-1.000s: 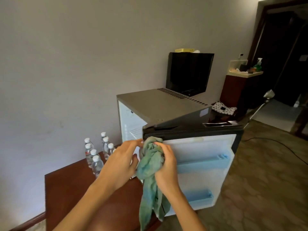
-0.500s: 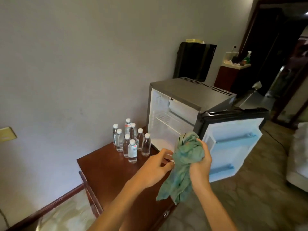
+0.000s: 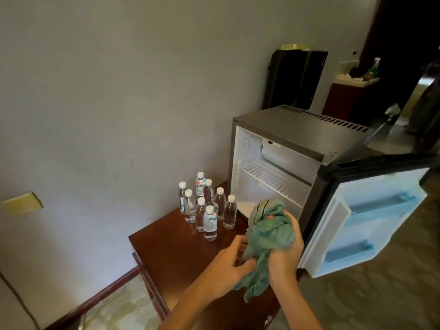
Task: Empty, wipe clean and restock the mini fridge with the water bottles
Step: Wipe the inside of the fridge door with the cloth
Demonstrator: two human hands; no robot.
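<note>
Looking down from head height at an open mini fridge (image 3: 297,125) sitting on the right end of a dark wooden desk (image 3: 171,253). Gripping a bunched teal-green cloth (image 3: 266,232) in the right hand (image 3: 285,251), with the grip closed tightly round its middle, just in front of the fridge's lower opening. Letting the loose end of the cloth dangle below the wrist, over the desk's front edge. Reaching in from the lower left with the left hand (image 3: 226,265) and touching the cloth's lower folds; possibly pinching them, but with the fingertips hiding behind the fabric, leaving that grip impossible to tell. Showing the fridge door (image 3: 371,222) swung wide to the right, with two pale blue racks on its inner face. Showing a white interior crossed by a wire shelf (image 3: 273,179). Finding eight clear water bottles (image 3: 207,208) with white caps standing upright in a tight cluster on the desk, just left of the fridge, near the grey wall (image 3: 95,91), apart from both hands. Catching a black screen (image 3: 295,79) behind the fridge and a spray bottle (image 3: 376,66) on a far dark cabinet at upper right.
</note>
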